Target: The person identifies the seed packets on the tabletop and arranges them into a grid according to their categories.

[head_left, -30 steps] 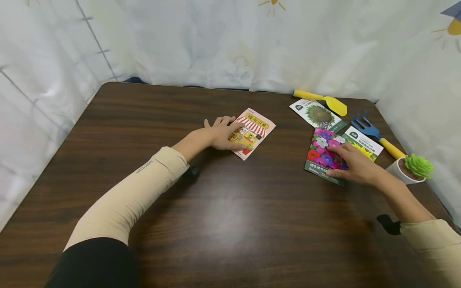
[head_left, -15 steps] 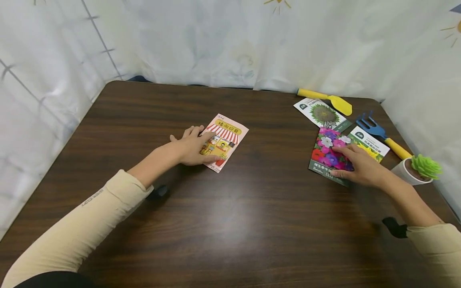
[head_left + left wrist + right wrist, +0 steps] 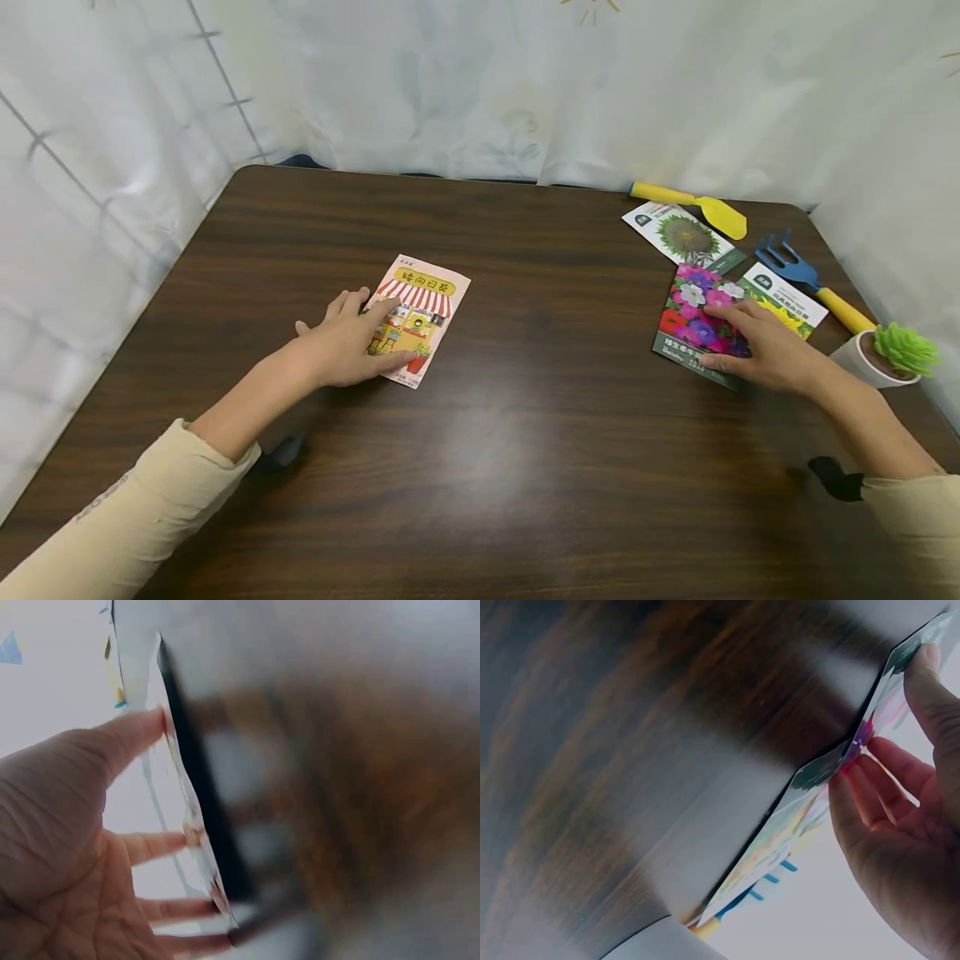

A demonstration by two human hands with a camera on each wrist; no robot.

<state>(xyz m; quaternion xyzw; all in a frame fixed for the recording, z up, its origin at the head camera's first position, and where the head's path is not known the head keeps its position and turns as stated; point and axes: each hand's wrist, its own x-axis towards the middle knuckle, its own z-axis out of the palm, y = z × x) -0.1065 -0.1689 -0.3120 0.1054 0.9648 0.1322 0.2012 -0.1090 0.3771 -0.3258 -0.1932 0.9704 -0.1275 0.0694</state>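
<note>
With spread fingertips and thumb, my left hand [image 3: 341, 342] presses on a pink seed packet [image 3: 426, 304] that lies flat, its front showing a red-and-white striped awning. The left wrist view shows those fingers [image 3: 154, 847] nearly straight against the packet. At the right, my right hand [image 3: 772, 350] rests its thumb and fingertips on a seed packet with pink, purple and red flowers [image 3: 693, 304]. Its palm stays off the packet in the right wrist view. Part of the flower packet is hidden under that hand.
A sunflower-head packet [image 3: 678, 233] and a yellow-flower packet [image 3: 783, 300] lie beside the flower packet. Around them are a yellow trowel [image 3: 697, 206], a blue fork with a yellow handle [image 3: 806, 279] and a potted succulent [image 3: 881, 358]. White curtains [image 3: 450, 92] hang behind the table [image 3: 525, 467].
My left hand has slid the pink packet leftward and toward me across the table. The right hand has stayed on the flower packet. The head view has shifted slightly.
</note>
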